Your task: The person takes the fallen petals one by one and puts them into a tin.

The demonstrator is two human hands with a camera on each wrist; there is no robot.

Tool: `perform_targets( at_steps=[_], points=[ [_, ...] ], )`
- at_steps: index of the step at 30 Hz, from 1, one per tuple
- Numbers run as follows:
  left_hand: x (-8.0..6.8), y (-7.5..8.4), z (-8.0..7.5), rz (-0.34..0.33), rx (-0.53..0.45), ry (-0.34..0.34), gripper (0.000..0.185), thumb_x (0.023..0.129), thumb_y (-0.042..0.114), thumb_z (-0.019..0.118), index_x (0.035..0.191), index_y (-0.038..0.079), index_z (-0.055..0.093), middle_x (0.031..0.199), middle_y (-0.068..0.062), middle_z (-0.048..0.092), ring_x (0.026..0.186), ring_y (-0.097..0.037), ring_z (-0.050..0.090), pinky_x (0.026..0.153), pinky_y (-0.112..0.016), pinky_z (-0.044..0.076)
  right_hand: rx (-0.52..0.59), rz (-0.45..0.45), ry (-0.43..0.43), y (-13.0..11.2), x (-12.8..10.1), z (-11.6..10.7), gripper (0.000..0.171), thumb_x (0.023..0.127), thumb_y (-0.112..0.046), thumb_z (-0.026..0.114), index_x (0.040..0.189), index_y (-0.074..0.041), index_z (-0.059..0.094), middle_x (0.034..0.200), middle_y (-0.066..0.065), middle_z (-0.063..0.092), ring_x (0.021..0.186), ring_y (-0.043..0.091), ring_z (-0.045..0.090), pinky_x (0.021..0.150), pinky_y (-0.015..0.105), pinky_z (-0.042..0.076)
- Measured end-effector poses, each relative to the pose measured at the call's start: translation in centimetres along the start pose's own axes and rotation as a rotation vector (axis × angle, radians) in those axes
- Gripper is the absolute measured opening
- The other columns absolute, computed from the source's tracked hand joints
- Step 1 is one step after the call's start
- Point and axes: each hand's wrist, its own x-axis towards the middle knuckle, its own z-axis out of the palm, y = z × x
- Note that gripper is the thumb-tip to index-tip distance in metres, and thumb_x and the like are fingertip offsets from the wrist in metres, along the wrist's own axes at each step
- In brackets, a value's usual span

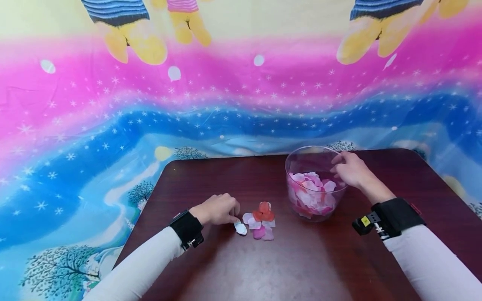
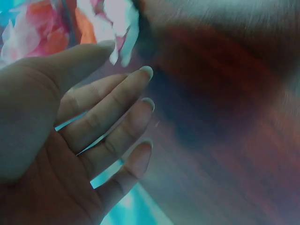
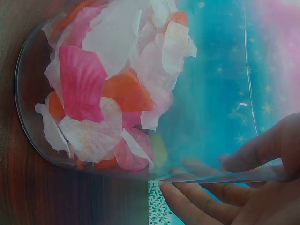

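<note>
My right hand (image 1: 350, 169) grips the rim of a clear bowl (image 1: 316, 152) on its right side. The thumb is on one side of the wall and the fingers on the other, as the right wrist view shows. Pink, white and orange petals (image 3: 84, 84) fill its lower part. Left of the bowl, my left hand (image 1: 218, 209) is low over the table, thumb tip right at some white petals (image 1: 240, 228). In the left wrist view its fingers (image 2: 108, 112) are loosely extended, with a gap between thumb and fingertips. Beside it lie red petals (image 1: 265, 212), with pink and pale ones below.
The dark red-brown wooden table (image 1: 211, 179) has rounded far corners. Behind it hangs a printed backdrop (image 1: 241, 92) in pink and blue with snowflakes and trees. Each wrist wears a black band (image 1: 399, 217) with a small camera.
</note>
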Motion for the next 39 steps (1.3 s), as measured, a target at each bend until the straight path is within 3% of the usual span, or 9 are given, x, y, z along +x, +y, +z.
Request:
perform_targets(
  at_steps=[5, 10, 17, 23, 27, 31, 35, 39],
  points=[
    [0.1, 0.2, 0.8, 0.014, -0.021, -0.001, 0.004, 0.093, 0.016, 0.076, 0.096, 0.018, 0.078, 0.081, 0.013, 0.068, 0.073, -0.001, 0.058, 0.07, -0.028, 0.051, 0.002, -0.003, 0.003, 0.0, 0.1, 0.0, 0.044, 0.098, -0.005, 0.037, 0.136, 0.015, 0.041, 0.128, 0.039, 0.056, 0.109, 0.049, 0.062, 0.074, 0.045, 0.058],
    [0.1, 0.6, -0.4, 0.049, -0.03, 0.03, 0.007, 0.094, 0.012, 0.074, 0.097, 0.017, 0.078, 0.082, 0.012, 0.069, 0.075, -0.002, 0.06, 0.07, -0.027, 0.052, 0.005, -0.002, 0.002, 0.1, 0.0, -0.1, 0.044, 0.097, -0.005, 0.037, 0.136, 0.015, 0.041, 0.128, 0.038, 0.056, 0.109, 0.048, 0.062, 0.074, 0.045, 0.059],
    [0.0, 1.7, -4.5, 0.084, 0.008, 0.122, 0.004, 0.095, 0.016, 0.074, 0.097, 0.018, 0.077, 0.086, 0.011, 0.069, 0.078, -0.003, 0.062, 0.07, -0.026, 0.054, 0.004, -0.01, 0.005, 0.2, -0.1, -0.1, 0.044, 0.098, -0.005, 0.036, 0.136, 0.015, 0.041, 0.128, 0.038, 0.057, 0.107, 0.047, 0.062, 0.074, 0.045, 0.058],
    [0.7, 3.7, -9.6, 0.134, 0.033, 0.209, 0.003, 0.095, 0.018, 0.075, 0.095, 0.016, 0.077, 0.087, 0.01, 0.071, 0.082, -0.003, 0.065, 0.073, -0.026, 0.054, 0.01, -0.009, 0.009, 0.1, 0.0, 0.0, 0.043, 0.098, -0.005, 0.036, 0.135, 0.015, 0.043, 0.127, 0.038, 0.057, 0.106, 0.046, 0.063, 0.074, 0.045, 0.058],
    [2.6, 6.3, -12.9, 0.197, 0.025, 0.274, 0.004, 0.095, 0.02, 0.076, 0.094, 0.016, 0.077, 0.087, 0.01, 0.072, 0.082, -0.002, 0.066, 0.073, -0.022, 0.053, 0.002, -0.008, 0.02, 0.2, -0.2, -0.4, 0.043, 0.097, -0.004, 0.036, 0.135, 0.015, 0.043, 0.126, 0.038, 0.058, 0.105, 0.046, 0.063, 0.073, 0.044, 0.058],
    [5.2, 9.5, -14.9, 0.239, 0.042, 0.336, 0.005, 0.097, 0.021, 0.073, 0.097, 0.018, 0.077, 0.092, 0.008, 0.073, 0.087, -0.004, 0.067, 0.074, -0.021, 0.052, -0.005, -0.013, 0.029, 0.4, -0.3, -0.5, 0.042, 0.096, -0.003, 0.037, 0.133, 0.016, 0.043, 0.124, 0.037, 0.059, 0.102, 0.044, 0.065, 0.07, 0.043, 0.058],
    [8.0, 12.1, -15.4, 0.238, 0.079, 0.364, 0.009, 0.099, 0.024, 0.07, 0.102, 0.02, 0.076, 0.096, 0.008, 0.073, 0.093, -0.007, 0.066, 0.076, -0.024, 0.051, 0.003, -0.015, 0.032, 0.3, -0.2, -0.4, 0.041, 0.097, -0.003, 0.037, 0.133, 0.016, 0.044, 0.124, 0.037, 0.06, 0.098, 0.041, 0.066, 0.07, 0.043, 0.058],
    [10.6, 13.9, -14.9, 0.223, 0.109, 0.377, 0.009, 0.099, 0.024, 0.069, 0.102, 0.02, 0.076, 0.09, 0.01, 0.069, 0.088, -0.005, 0.063, 0.071, -0.025, 0.05, 0.007, -0.008, 0.031, 0.0, -0.2, -0.2, 0.04, 0.097, -0.005, 0.037, 0.132, 0.015, 0.045, 0.122, 0.036, 0.061, 0.095, 0.039, 0.066, 0.072, 0.044, 0.058]
  ],
)
